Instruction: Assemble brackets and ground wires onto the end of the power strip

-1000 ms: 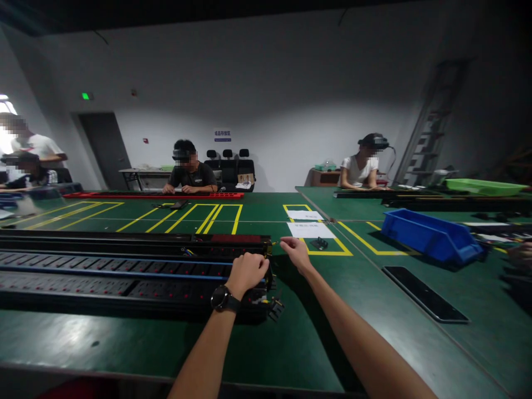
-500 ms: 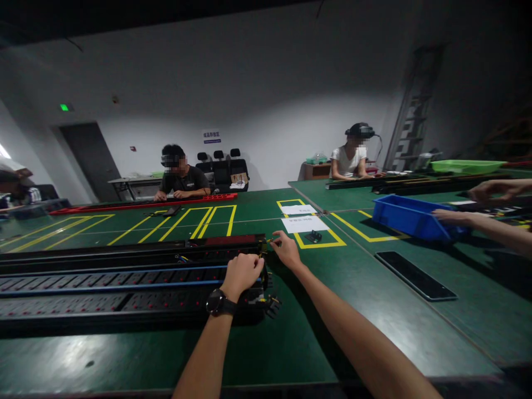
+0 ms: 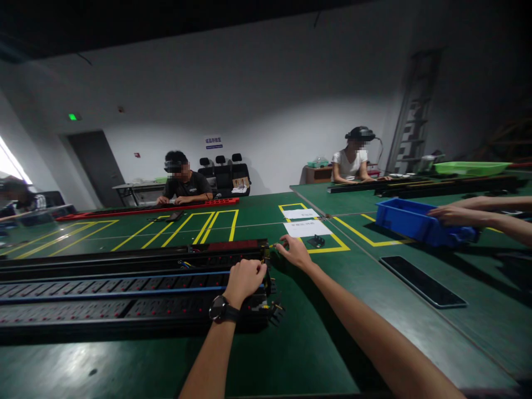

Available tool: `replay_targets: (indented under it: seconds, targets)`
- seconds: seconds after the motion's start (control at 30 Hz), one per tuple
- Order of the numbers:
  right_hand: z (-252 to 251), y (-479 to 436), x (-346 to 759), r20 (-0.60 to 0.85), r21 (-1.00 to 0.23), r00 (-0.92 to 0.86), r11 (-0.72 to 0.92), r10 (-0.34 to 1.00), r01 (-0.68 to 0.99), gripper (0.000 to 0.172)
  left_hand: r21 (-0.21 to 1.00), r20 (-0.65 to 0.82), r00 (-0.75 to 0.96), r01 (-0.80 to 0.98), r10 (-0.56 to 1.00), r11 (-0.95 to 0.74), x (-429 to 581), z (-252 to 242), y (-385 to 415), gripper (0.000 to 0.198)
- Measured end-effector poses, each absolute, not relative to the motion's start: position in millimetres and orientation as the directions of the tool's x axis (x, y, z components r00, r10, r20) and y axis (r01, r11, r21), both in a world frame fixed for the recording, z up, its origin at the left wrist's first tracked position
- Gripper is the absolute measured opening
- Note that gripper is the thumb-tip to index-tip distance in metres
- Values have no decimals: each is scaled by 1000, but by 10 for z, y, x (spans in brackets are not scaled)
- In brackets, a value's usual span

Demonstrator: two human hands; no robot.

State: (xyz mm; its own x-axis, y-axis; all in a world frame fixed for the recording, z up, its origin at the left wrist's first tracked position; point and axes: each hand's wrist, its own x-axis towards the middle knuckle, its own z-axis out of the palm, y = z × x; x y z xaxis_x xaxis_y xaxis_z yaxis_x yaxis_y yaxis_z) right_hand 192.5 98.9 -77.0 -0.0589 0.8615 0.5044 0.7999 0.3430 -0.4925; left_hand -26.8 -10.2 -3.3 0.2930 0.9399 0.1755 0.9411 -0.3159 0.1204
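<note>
Long black power strips (image 3: 158, 310) with rows of sockets and red dots lie side by side on the left of the green table. Over their right end is my left hand (image 3: 244, 280), a watch on its wrist and its fingers curled closed; what they grip is hidden. Just beyond that end, my right hand (image 3: 294, 252) pinches a thin yellow-green wire (image 3: 272, 245) coming from the farthest strip. Loose wires and a black comb-like end piece (image 3: 276, 313) stick out at the near strip's end.
Behind my right hand are white paper sheets (image 3: 306, 228) and a small black part (image 3: 316, 241) inside yellow tape. A phone (image 3: 423, 281) lies to the right. A co-worker's hands (image 3: 461, 213) are at a blue bin (image 3: 409, 219). Two people sit across the table.
My right hand has shifted slightly right, away from the strip's end. My left hand stays at the strip end. The co-worker's hands have come together at the blue bin, which has turned slightly.
</note>
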Motion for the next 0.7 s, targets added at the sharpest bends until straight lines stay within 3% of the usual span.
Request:
replay_targets:
  seconds: [0.23, 0.3, 0.43, 0.57, 0.7]
  targets:
    - [-839, 916, 2610, 529, -204, 108, 3, 842, 979, 49, 122, 170, 285, 944, 943, -307, -264, -44, -117, 47]
    - [-903, 935, 2759, 482, -200, 155, -65, 862, 978, 59, 122, 174, 275, 947, 946, -298, -264, -60, -115, 46]
    - [-981, 985, 2859, 316, -201, 176, -115, 932, 973, 60, 129, 184, 274, 945, 944, -300, -272, -84, -109, 47]
    - [-957, 997, 2824, 301, -211, 228, -169, 926, 963, 63, 128, 194, 280, 943, 940, -307, -280, -92, -109, 47]
    - [-905, 977, 2847, 282, -228, 322, -263, 904, 938, 46, 142, 193, 291, 937, 937, -320, -281, -99, -106, 48]
